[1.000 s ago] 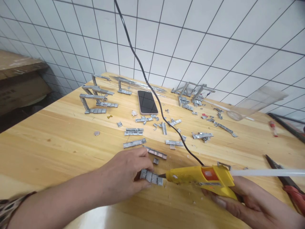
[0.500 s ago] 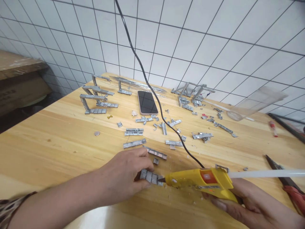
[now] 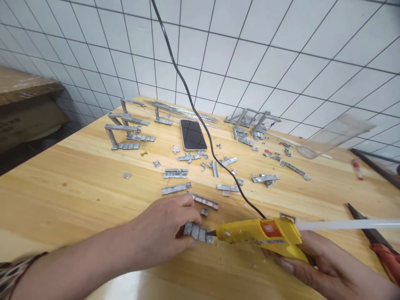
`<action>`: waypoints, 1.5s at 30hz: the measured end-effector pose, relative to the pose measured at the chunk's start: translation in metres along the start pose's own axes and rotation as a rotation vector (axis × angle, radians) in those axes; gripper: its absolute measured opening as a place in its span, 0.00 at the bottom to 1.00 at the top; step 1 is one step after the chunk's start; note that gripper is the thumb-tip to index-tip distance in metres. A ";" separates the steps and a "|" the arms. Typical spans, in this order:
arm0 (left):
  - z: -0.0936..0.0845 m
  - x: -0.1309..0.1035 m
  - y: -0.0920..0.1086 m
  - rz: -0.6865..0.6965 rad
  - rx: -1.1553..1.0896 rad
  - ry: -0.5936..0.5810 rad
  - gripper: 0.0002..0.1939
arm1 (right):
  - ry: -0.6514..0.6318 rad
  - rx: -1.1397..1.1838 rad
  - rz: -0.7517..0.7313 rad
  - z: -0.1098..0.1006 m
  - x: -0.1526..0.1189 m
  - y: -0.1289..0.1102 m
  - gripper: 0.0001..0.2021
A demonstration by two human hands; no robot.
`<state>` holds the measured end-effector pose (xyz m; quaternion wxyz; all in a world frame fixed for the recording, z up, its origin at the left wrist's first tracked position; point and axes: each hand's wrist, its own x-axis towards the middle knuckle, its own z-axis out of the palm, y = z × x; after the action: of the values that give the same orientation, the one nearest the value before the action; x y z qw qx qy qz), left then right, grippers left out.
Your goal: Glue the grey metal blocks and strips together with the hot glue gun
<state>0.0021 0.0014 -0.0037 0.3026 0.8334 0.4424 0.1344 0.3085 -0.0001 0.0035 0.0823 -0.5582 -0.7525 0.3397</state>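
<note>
My left hand [image 3: 171,229] pinches a short, segmented grey strip [image 3: 197,232] at its left end, low over the table's near middle. In my right hand [image 3: 321,262] is a yellow hot glue gun [image 3: 259,235], its dark nozzle at the strip's right end. Whether nozzle and strip touch, I cannot tell. A white glue stick [image 3: 346,225] sticks out of the gun's back. Just beyond my left fingers lie another grey strip [image 3: 204,201] and a small grey channel piece [image 3: 204,211].
The gun's black cord [image 3: 187,89] crosses the view. A phone [image 3: 193,135] lies mid-table among grey pieces. Bracket-like grey frames [image 3: 125,146] stand at left, more [image 3: 250,123] at back right. Red-handled scissors [image 3: 370,233] lie at right; a clear plastic cup-like container [image 3: 334,135] lies behind.
My right hand and the glue gun have shifted slightly left and up, the nozzle moving a little along the strip. My left hand holds the strip in the same place.
</note>
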 end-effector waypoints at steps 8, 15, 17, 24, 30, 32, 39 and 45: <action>-0.001 -0.001 0.001 -0.036 -0.025 -0.004 0.08 | 0.242 0.447 0.056 -0.003 0.002 -0.020 0.15; 0.000 -0.001 -0.001 -0.046 -0.064 0.012 0.07 | 0.311 0.905 -0.034 -0.016 0.018 -0.012 0.12; 0.001 -0.001 -0.002 -0.055 -0.066 0.021 0.08 | 0.353 1.094 -0.001 -0.018 0.025 -0.009 0.11; 0.004 -0.002 -0.010 -0.014 -0.098 0.042 0.08 | 0.343 1.352 0.124 -0.014 0.038 0.004 0.09; 0.001 0.000 -0.012 0.029 -0.102 0.158 0.03 | 0.300 1.492 0.158 -0.010 0.044 0.004 0.08; -0.003 0.000 -0.011 0.014 -0.109 0.236 0.07 | 0.255 1.514 0.186 -0.008 0.046 0.003 0.08; -0.020 0.001 -0.015 -0.143 -0.297 0.552 0.11 | 0.256 1.455 0.195 0.003 0.051 -0.004 0.10; -0.024 0.004 -0.019 -0.191 -0.379 0.625 0.18 | 0.296 1.414 0.074 0.012 0.056 -0.011 0.11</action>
<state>-0.0201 0.0223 0.0027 0.3130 0.6366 0.5563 0.4328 0.2733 0.0436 -0.0131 0.5131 -0.4367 -0.3141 0.6688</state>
